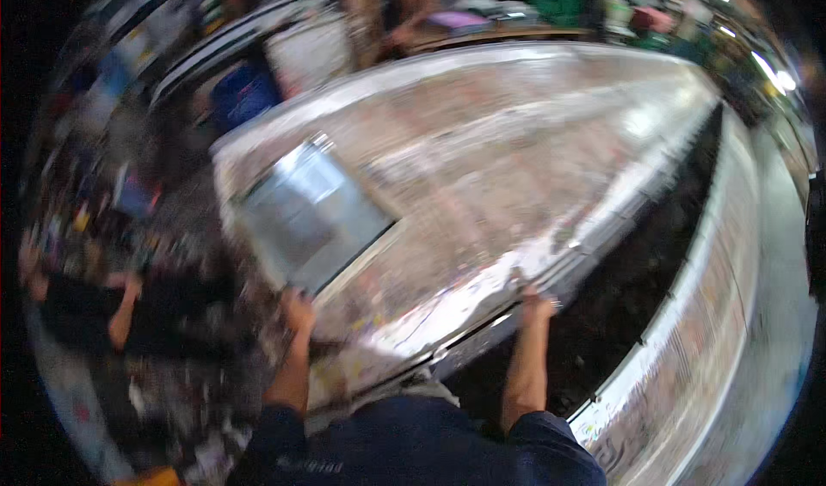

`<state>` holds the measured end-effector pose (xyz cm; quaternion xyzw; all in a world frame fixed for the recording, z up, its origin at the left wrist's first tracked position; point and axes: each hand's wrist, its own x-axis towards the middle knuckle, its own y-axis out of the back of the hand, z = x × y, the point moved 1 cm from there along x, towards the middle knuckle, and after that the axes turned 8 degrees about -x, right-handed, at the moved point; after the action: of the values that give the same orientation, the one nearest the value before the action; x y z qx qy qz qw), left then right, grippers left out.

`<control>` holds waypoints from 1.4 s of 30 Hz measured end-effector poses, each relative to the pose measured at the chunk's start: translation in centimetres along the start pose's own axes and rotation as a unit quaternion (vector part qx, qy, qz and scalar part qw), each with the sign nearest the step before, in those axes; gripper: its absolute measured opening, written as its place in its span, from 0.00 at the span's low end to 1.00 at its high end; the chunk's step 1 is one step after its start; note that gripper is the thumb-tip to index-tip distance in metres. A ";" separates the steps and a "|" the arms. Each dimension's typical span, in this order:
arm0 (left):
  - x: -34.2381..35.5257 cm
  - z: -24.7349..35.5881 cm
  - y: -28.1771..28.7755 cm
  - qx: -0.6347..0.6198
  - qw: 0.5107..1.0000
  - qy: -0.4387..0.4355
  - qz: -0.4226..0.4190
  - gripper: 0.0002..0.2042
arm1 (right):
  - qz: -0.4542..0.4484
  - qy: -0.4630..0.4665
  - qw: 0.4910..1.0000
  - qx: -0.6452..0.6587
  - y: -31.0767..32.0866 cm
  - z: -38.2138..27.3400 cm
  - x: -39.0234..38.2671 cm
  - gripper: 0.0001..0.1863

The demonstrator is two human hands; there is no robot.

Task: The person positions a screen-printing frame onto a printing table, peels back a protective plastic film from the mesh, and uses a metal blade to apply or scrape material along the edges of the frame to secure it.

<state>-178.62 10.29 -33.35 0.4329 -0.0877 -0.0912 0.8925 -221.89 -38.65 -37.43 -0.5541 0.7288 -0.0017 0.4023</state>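
A rectangular framed panel [314,215], grey-blue and shiny with a pale border, lies on the left end of a long, stained table [516,155]. My left hand [298,316] is at the panel's near corner, its fingers curled in against the border. Farther right, my right hand [536,308] is over the bright metal rail [495,322] along the table's near edge. Its fingers look bent, and whatever they may hold is too blurred to name. Both forearms reach in from the lower edge.
A dark gap [641,279] separates this table from a second long table [688,348] on the right. Behind stand a blue container [243,96] and a pale box [310,54]. Another person's arm [125,318] shows at the left, and someone stands at the back.
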 end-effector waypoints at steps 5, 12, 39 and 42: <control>4.2 -1.6 1.6 0.094 0.981 0.170 0.026 0.31 | 0.100 0.214 0.919 -0.315 1.3 7.0 -2.4 0.20; 10.1 -8.2 -2.7 0.060 0.948 0.307 -0.060 0.38 | -0.174 0.092 0.592 -0.782 0.0 9.8 -10.2 0.22; -7.9 -7.3 19.2 -0.399 0.906 0.142 0.015 0.23 | -0.495 0.126 0.659 -0.551 -22.1 3.4 -27.4 0.27; -9.0 -6.3 22.5 -0.384 0.910 0.155 -0.011 0.29 | -0.455 0.182 0.700 -0.520 -23.6 3.1 -31.1 0.25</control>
<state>-183.85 30.90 -20.11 0.0658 0.0982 -0.0592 0.9912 -199.12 -21.22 -10.74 -0.9282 0.3319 0.0939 -0.1395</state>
